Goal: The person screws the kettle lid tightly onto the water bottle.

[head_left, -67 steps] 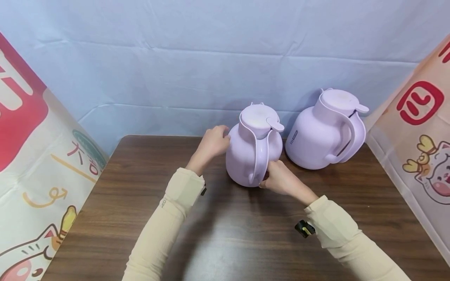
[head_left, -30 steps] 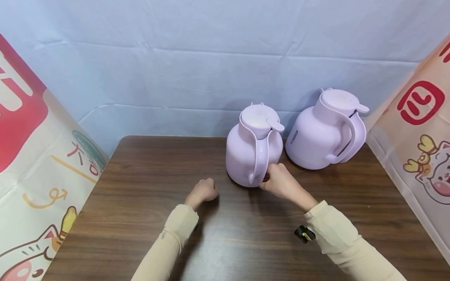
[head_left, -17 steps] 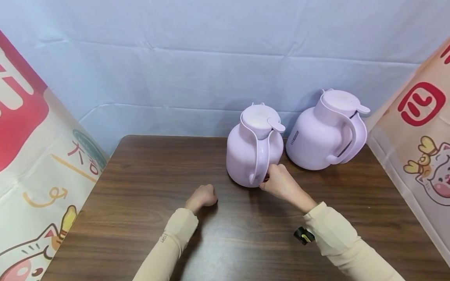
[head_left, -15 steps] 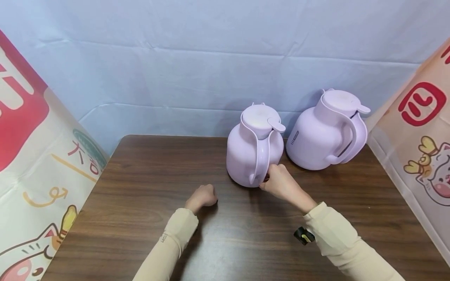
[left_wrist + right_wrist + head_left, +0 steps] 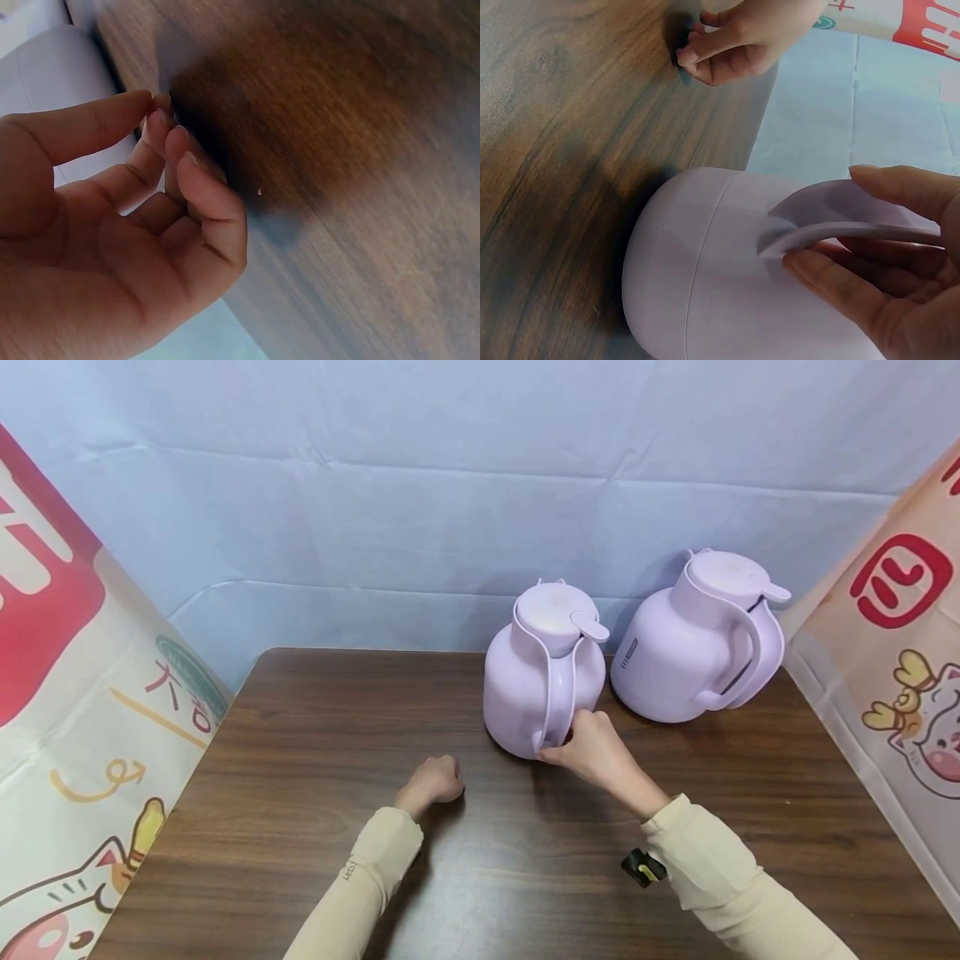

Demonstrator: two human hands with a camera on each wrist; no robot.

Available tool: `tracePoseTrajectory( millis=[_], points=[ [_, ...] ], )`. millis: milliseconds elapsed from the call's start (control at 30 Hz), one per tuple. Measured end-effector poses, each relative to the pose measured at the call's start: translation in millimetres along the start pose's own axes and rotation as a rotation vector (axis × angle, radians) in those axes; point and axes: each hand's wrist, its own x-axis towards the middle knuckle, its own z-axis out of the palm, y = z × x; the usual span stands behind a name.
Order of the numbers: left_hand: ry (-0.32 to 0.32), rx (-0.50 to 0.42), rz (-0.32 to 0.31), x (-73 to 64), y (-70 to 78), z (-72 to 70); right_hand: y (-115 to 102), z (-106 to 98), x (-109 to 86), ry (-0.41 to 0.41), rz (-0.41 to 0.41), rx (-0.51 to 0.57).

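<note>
A lilac thermos jug (image 5: 517, 693) stands upright on the brown wooden table, its handle (image 5: 559, 693) facing me. My right hand (image 5: 596, 750) holds the lower part of that handle. In the right wrist view, fingers (image 5: 832, 281) pass on one side of the handle (image 5: 855, 234) and the thumb (image 5: 907, 187) lies on the other. To the left, my left hand (image 5: 433, 783) rests on the table apart from the jug. The left wrist view shows its fingers (image 5: 210, 199) loosely curled, with nothing held.
A second lilac thermos jug (image 5: 667, 652) stands just to the right, its handle turned rightward. Behind the table (image 5: 315, 718) hangs a pale blue cloth (image 5: 375, 527). Printed cartoon sheets flank the left (image 5: 67, 777) and right (image 5: 900, 693) sides.
My left hand has left the near jug's side and come down onto the table, where it stays. The right thumb has shifted left across the handle's lower end. Both jugs stand where they were.
</note>
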Motion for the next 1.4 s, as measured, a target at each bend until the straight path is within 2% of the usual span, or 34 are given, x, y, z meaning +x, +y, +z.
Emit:
tracePoseTrajectory(
  millis=[167,567,967,1400],
  points=[
    [0.0,0.01,-0.021,1.0,2.3,0.7,-1,1,-0.3,0.019,0.011,0.001],
    [0.012,0.025,-0.025,0.4,8.7,4.1,-4,2,1.4,0.033,0.011,-0.001],
    [0.001,0.026,0.021,2.0,3.5,6.2,-3,0,2.9,0.011,-0.012,0.031],
    [0.003,0.034,0.034,2.1,3.2,7.1,7,-9,6.2,-0.001,0.003,-0.019]
  ],
)
